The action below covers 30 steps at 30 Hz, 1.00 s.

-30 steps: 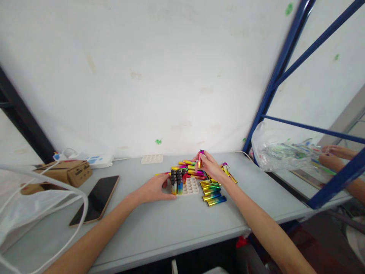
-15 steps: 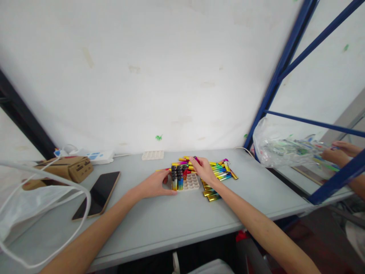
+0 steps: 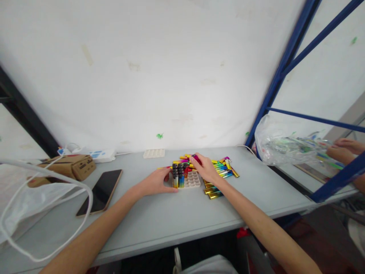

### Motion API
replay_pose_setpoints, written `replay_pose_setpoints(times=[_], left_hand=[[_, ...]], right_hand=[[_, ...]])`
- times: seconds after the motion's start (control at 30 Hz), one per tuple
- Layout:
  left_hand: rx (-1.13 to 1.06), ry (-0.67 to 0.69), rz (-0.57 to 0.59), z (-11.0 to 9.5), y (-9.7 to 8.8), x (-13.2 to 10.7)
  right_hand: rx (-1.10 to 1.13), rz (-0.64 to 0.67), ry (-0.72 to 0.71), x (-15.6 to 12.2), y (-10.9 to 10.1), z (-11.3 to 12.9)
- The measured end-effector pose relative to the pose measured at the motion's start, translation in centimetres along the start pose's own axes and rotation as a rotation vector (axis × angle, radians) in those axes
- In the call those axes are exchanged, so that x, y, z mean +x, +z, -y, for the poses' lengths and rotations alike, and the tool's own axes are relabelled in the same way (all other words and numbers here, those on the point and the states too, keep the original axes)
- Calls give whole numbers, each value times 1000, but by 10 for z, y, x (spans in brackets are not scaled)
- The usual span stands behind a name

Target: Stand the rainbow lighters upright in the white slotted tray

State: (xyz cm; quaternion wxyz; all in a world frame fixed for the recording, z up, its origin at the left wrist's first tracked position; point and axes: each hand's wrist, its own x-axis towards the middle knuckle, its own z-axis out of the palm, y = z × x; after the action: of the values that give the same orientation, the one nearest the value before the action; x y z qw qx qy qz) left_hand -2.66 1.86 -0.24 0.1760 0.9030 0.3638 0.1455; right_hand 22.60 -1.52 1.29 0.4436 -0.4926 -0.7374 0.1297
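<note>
Several lighters (image 3: 181, 179) with black tops and shiny yellow-blue bodies stand upright in the left part of a white tray with round holes (image 3: 192, 180). My left hand (image 3: 158, 182) grips the tray's left side, its thumb at the front corner and its fingers behind the standing lighters. Above the tray's back right, my right hand (image 3: 205, 168) is closed on a purple-red lighter (image 3: 195, 158), mostly covered by the fingers. A loose pile of shiny multicoloured lighters (image 3: 216, 188) lies to the tray's right and behind it, partly under my right hand and wrist.
Another white holed tray (image 3: 154, 153) lies by the wall. On the left are a phone (image 3: 100, 192), a cardboard box (image 3: 68, 166), a power strip (image 3: 102, 155) and a looping white cable (image 3: 90, 201). Beyond the blue frame (image 3: 270, 91), another person's hands (image 3: 343, 150) touch a clear plastic bag (image 3: 275, 146).
The view has shifted slightly. My right hand remains above the back of the tray, and more of the purple-red lighter shows in its fingers. My left hand keeps its grip on the tray.
</note>
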Motion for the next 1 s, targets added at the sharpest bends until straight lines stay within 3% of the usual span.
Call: replay_pose_setpoints(times=[0.23,0.57,0.8,1.0], left_hand=[[-5,12,10,0,0,0],[1,5,6,2,1,0],[0,10,8,3,2,1],[-6,18,0,4,3,0]], right_hand=[[-270,150,-239,-2,-22,-3],[-120,334,-208,-4,-12,-11],[-290,357,-297,-2,-5,-9],[-269,398,-303,-4,-4,-9]])
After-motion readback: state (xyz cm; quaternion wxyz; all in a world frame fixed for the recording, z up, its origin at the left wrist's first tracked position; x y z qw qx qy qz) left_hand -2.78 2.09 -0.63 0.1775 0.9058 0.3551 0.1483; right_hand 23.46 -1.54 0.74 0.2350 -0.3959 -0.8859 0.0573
